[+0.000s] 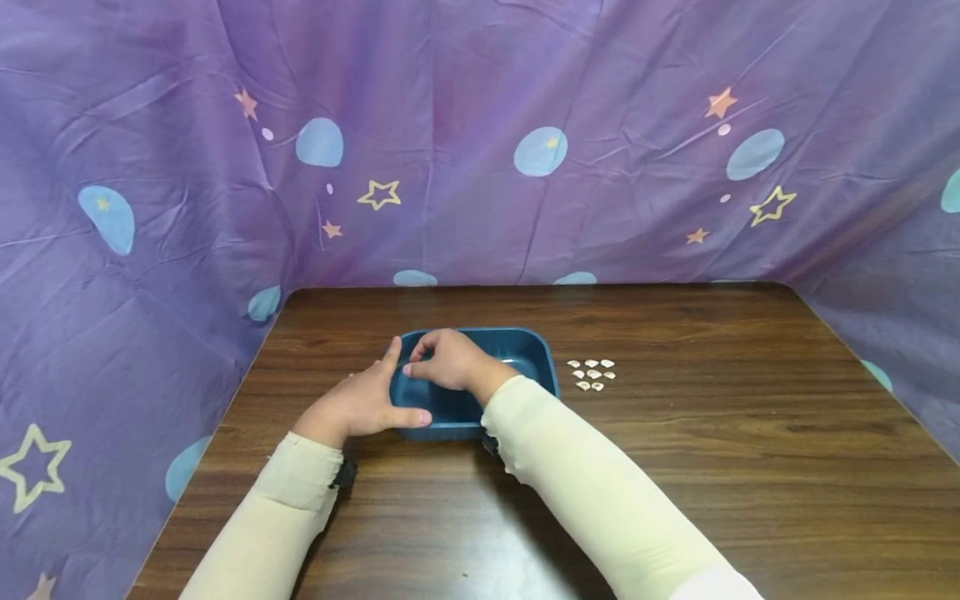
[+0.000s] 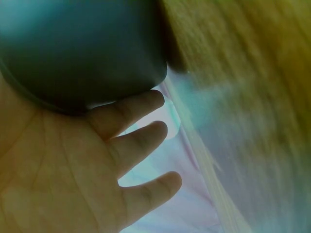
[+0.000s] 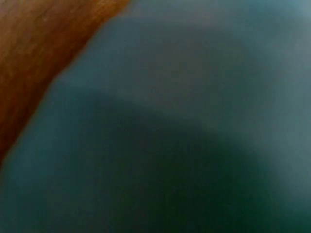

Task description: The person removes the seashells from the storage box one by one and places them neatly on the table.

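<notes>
A dark blue rectangular tub (image 1: 536,343) sits on the wooden table. My left hand (image 1: 362,400) is at its left end, thumb along the near rim and fingers spread along the left side. In the left wrist view, the straight fingers (image 2: 138,114) lie against the outside of the tub (image 2: 87,58). My right hand (image 1: 453,360) reaches over the tub with bent fingers, thumb and fingertips close together near the left inner wall. Whether anything small is between them cannot be seen. The right wrist view is blurred, showing skin (image 3: 43,58) beside the blue surface (image 3: 170,73).
Several small whitish pieces, shell-like in shape (image 1: 592,374), lie in rough rows on the table right of the tub. The brown wooden table (image 1: 712,433) extends to the right and front. A purple patterned curtain (image 1: 480,208) hangs behind and at both sides.
</notes>
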`<state>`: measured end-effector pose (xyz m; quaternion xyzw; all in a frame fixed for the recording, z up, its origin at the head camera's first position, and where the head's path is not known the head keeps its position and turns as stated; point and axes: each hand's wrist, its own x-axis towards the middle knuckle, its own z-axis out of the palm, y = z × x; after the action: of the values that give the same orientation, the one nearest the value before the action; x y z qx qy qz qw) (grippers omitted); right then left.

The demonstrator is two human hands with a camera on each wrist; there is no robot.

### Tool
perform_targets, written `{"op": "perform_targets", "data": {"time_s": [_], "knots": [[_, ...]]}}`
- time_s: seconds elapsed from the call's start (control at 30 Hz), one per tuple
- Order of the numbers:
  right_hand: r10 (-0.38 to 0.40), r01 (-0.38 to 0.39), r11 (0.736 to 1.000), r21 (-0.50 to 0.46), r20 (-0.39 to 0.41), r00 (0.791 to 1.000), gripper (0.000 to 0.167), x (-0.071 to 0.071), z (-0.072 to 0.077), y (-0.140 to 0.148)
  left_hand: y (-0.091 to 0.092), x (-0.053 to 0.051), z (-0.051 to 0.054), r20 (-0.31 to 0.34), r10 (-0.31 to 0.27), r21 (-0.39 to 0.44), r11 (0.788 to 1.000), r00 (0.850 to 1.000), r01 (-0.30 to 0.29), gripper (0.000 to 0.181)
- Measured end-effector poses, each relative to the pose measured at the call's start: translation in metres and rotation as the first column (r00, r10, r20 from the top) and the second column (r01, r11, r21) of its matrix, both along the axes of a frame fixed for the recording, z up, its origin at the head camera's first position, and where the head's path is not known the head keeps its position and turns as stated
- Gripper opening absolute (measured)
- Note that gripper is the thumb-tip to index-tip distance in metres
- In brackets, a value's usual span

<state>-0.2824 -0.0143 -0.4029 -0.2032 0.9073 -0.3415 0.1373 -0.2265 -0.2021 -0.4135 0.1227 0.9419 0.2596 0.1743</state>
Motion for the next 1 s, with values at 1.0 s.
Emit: {"op": "perform_targets", "data": {"time_s": [1.0], "knots": [[0.079, -0.099, 0.981, 0.168, 0.119, 0.990, 0.055, -0.004, -0.012, 0.002, 0.001, -0.001, 0.002, 0.000, -0.014, 0.014, 1.000, 1.000, 0.014, 0.137]]}}
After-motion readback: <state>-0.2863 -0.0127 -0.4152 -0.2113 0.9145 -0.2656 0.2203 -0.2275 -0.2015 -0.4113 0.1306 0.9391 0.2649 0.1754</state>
